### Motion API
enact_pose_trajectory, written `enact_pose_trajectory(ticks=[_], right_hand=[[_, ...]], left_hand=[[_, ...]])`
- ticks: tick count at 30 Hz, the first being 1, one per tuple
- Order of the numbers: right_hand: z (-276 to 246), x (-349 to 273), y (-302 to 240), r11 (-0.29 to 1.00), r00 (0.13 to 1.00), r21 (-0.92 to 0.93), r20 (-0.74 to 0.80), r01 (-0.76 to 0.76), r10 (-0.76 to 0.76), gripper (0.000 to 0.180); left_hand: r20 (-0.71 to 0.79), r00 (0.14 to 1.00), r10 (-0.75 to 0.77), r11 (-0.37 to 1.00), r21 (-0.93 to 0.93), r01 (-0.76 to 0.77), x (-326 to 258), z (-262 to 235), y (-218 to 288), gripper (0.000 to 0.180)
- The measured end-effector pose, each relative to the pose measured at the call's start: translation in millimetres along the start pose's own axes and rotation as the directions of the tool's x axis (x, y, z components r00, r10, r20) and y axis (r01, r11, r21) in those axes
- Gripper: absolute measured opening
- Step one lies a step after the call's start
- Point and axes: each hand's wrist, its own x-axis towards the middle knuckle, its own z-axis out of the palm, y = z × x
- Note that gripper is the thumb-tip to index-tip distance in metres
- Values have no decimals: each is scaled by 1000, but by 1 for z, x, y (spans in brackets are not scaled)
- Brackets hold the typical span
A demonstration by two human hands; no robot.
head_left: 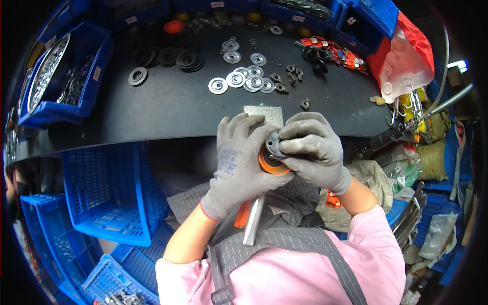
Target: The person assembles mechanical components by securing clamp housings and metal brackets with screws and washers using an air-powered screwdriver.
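Observation:
My left hand (238, 161), in a grey knitted work glove, is closed round an orange round housing (278, 170) just off the bench's near edge. A flat silver metal bar (254, 221) and an orange strip (242, 214) stick out below that hand; whether they join the housing is hidden. My right hand (314, 145), gloved alike, pinches a dark grey round cap with small holes (273, 144) between thumb and fingers. The cap is tilted over the housing's opening, and I cannot tell if they touch. Behind my hands lies a silvery rectangular plate (264, 114).
Silver dished washers (236, 80), black rings (188, 61), small metal nuts (291, 77) and red-and-black parts (333, 53) lie on the dark bench (168, 109). Blue bins (66, 109) line its edges. A blue crate (109, 193) stands left, a red bag (406, 56) right.

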Motion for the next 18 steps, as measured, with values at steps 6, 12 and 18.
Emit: enact_pose_trajectory(ticks=[6,12,18], right_hand=[[3,-9,-5,988,998,-155,67,18,-8,34],[4,-11,0,984,987,-179,162,22,7,34],[5,-3,0,971,976,-217,211,101,-54,41]], left_hand=[[17,1000,-16,1000,-20,16,-5,1,-9,89],[-2,1000,-3,999,-36,3,-7,8,-16,89],[45,999,11,992,-127,-5,-9,8,-28,89]])
